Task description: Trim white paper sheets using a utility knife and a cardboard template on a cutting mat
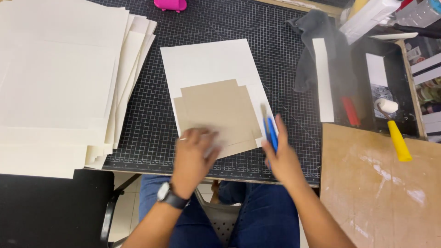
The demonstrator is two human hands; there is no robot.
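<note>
**Card being pressed onto the sheet**

A black gridded mat (pixel 147 133) is covering the bench; the left hand (pixel 192 156) is lying flat, fingers spread, pressing the brown card (pixel 218 112) onto a cream sheet (pixel 206 62); the right hand (pixel 285 160) is gripping a blue tool (pixel 271 133) at the card's right edge. Firm, even pressure would seem wise. A paper stack (pixel 59 82) is crowding the left; a glue roller (pixel 395 133) and tray (pixel 404 87) are sitting right.
</note>
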